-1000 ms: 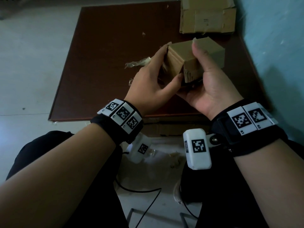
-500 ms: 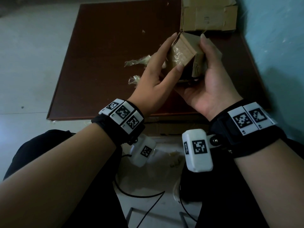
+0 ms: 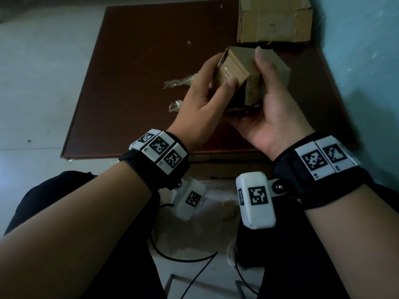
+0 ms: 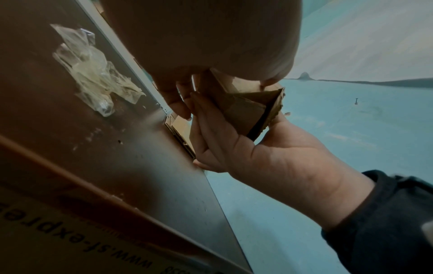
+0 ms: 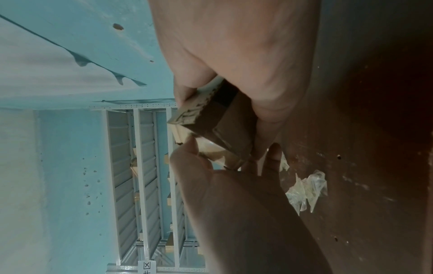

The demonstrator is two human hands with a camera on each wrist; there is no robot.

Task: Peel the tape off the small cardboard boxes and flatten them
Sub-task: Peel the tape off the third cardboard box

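Nearest the wearer, both hands are working above the near half of the dark brown rectangular table (image 3: 133, 72), holding a small brown cardboard box (image 3: 241, 67) in the air between them. The right hand (image 3: 274, 113) is cradling the box from below and from the right, thumb pressed along its upper face and fingers curled round the far side. The left hand (image 3: 203, 98) is gripping the box's left end, thumb on the near face and fingers wrapped behind. The left-wrist view is showing the box's lower end gaping open, flaps loose, so that end appears to be already free of tape; whether any tape remains on the other faces cannot be told. The box is keeping its cubic form and is not yet flattened. Just left of the hands, two crumpled clear tape strips (image 3: 181, 79) are lying on the table, which suggests peeling is well advanced. At the far right corner a flattened brown cardboard stack (image 3: 274, 20) is lying against the pale blue wall (image 3: 362, 39), indicating at least one box finished. Remaining, by judgement: collapsing this box and adding it to the stack.
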